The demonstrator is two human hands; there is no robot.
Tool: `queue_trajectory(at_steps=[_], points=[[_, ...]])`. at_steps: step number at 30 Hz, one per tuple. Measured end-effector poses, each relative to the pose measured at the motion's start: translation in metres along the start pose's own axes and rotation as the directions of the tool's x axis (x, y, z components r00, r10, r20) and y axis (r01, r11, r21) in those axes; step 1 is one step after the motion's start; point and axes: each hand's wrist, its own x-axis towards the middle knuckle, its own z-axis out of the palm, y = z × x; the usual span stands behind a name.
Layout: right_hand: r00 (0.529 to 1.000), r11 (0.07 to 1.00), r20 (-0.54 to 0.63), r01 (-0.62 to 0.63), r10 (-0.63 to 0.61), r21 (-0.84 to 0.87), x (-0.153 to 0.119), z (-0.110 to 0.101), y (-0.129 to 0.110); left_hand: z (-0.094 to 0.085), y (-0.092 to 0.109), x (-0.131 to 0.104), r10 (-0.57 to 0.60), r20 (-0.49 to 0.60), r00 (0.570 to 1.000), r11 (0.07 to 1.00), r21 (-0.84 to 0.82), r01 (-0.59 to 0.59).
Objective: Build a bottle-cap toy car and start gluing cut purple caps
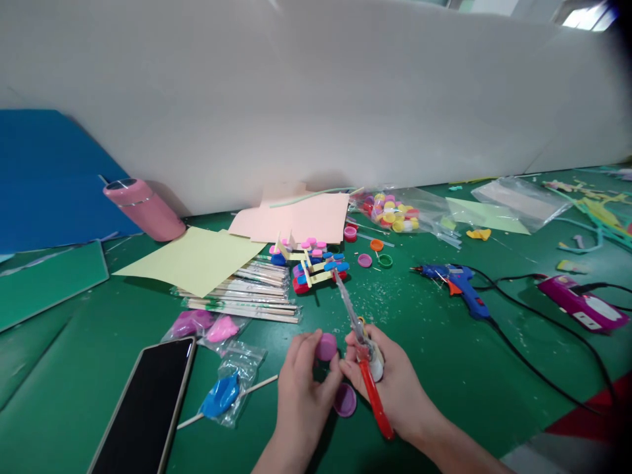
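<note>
Between the thumb and fingers of my left hand is a round purple bottle cap. A second purple cap lies on the table just below, hollow side up. My right hand is wrapped around a red-handled tool with a long narrow metal tip; its exact kind is unclear. That tip points away from me, towards a small model of pale sticks with blue, red and purple caps. The hands are close together, near the front of the table.
Behind lie pink card, yellow paper and a bag of caps. Bundled sticks, a phone and a pink bottle are left. A blue glue gun with a trailing cord and a purple device are right.
</note>
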Motion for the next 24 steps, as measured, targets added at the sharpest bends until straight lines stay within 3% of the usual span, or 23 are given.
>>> queue_trajectory(at_steps=[3,7,9,12,16,24], points=[[0.996,0.999,-0.084,-0.001,-0.003,-0.053,0.004,-0.01,0.004,-0.001,0.0,0.002,-0.144,0.022,0.989,0.976,-0.162,0.145],[0.988,0.988,-0.152,-0.017,-0.007,-0.154,0.007,-0.036,0.007,-0.002,0.001,0.0,-0.285,0.11,0.952,0.874,-0.378,0.305],[0.989,0.965,-0.144,-0.021,-0.017,-0.26,0.004,-0.05,0.005,-0.002,0.002,-0.001,-0.349,0.137,0.927,0.807,-0.459,0.371],[0.998,0.861,-0.065,-0.022,-0.012,-0.508,-0.005,-0.062,0.003,-0.003,0.006,0.0,-0.433,0.165,0.886,0.699,-0.559,0.446],[0.997,0.746,0.006,-0.052,0.075,-0.664,-0.019,-0.066,0.004,-0.003,0.008,0.003,-0.497,0.165,0.852,0.592,-0.653,0.472],[0.985,0.66,0.068,-0.054,0.157,-0.749,-0.029,-0.055,-0.003,-0.005,0.005,0.004,-0.471,0.195,0.86,0.555,-0.693,0.461]])
